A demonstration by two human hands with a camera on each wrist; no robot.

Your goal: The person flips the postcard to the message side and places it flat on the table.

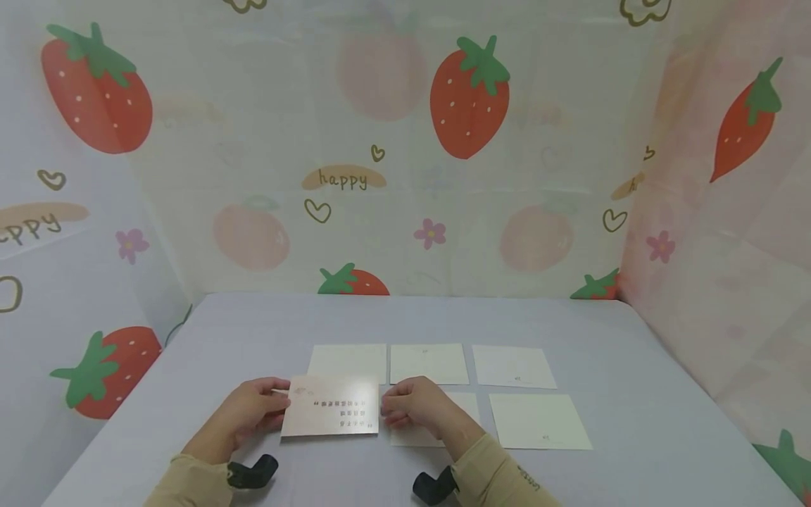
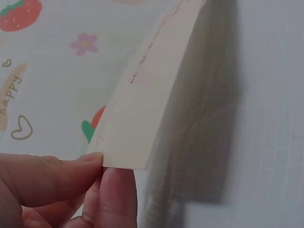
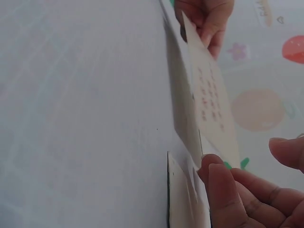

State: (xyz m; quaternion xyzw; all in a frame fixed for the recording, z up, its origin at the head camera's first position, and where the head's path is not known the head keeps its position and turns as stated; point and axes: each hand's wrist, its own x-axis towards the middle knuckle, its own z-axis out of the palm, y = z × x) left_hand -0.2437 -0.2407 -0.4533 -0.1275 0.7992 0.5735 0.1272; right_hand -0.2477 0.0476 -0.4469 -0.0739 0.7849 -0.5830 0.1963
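My left hand (image 1: 243,415) pinches the left edge of a pale card (image 1: 332,405) printed with several lines of dark characters. In the left wrist view, the thumb and fingers (image 2: 119,190) grip a corner of this card, which is raised over the table and casts a shadow. At the card's opposite edge is my right hand (image 1: 423,410). The right wrist view shows its fingertips (image 3: 221,185) right at the card's edge, with the thumb (image 3: 287,151) held apart. Beneath this hand lies a cream card (image 1: 465,407), partly hidden.
Several more cream cards lie in two rows on the white table (image 1: 633,366): a back-left card (image 1: 348,360), a back-middle card (image 1: 429,362), a back-right card (image 1: 514,366) and a front-right card (image 1: 538,422). A strawberry-patterned cloth (image 1: 405,211) rises behind and at both sides.
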